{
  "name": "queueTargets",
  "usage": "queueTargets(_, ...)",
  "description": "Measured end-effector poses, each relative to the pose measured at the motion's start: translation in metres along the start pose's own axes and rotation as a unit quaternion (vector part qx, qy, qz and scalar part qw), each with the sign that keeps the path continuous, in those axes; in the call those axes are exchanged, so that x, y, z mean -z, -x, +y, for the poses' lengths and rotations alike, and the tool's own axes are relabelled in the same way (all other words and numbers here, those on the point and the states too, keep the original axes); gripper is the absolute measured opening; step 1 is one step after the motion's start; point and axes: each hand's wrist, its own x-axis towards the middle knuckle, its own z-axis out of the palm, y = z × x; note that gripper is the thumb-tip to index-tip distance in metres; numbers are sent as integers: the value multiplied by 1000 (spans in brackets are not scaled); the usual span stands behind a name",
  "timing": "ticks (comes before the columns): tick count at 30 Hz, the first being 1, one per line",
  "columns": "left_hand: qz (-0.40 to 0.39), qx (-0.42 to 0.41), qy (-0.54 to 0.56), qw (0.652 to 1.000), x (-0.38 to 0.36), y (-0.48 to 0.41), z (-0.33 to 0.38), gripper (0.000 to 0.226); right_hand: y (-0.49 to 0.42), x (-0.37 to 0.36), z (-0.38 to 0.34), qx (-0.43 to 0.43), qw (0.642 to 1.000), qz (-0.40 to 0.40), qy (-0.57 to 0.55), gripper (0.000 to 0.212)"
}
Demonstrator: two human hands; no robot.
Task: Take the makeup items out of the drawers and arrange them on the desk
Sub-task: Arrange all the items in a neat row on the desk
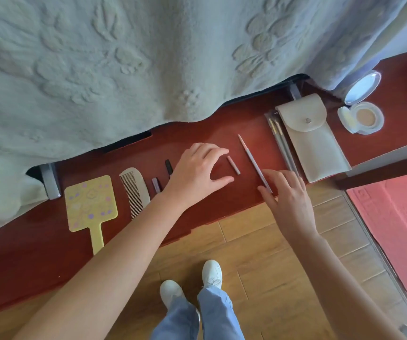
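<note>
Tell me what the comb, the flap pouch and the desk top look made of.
Comb: pale, matte, evenly cut fine teeth; probably plastic, perhaps horn. Flap pouch: soft cream fabric or faux leather, matte, with a metal-looking snap. Desk top: red-brown, smooth, faint sheen; likely lacquered wood or veneer.

Head camera looks steeply down over desk [222, 133].
</note>
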Motion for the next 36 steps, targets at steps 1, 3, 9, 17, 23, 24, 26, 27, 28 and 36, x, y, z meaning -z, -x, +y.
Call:
queueTargets(1,-7,0,-6,1000,-5,-5,2,55,0,-1,1,1,1000,2,-4,32)
queueTargets(3,-11,1,-18,1000,-13,-13,5,53,1,-4,2,1,1000,9,-11,30)
queueTargets(9,-1,1,-27,1000,-25,-16,3,47,4,-9,6,-14,1000,10,-23,29)
queueTargets(17,17,10,-44,999,-24,-10,4,46,7,-13,-1,-8,999,13,-30,30)
queueTargets(23,21,36,-50,998,-31,-12,15,42,9,-14,-3,-26,999,11,-38,33)
queueTargets(24,20,39,-47,998,-30,-11,15,41,10,-14,-3,-26,999,11,-33,33)
queueTargets(26,19,35,-43,998,-26,-8,15,43,12,-15,-4,-21,999,13,-27,34)
queueTargets(27,18,28,-43,999,-23,-5,13,45,13,-16,-6,-16,999,15,-26,34)
queueTargets(28,15,22,-46,999,-18,-2,10,48,15,-17,-8,-8,999,19,-26,34)
queueTargets(36,1,30,-88,996,16,39,-24,57,29,-32,-41,44,998,17,-42,35)
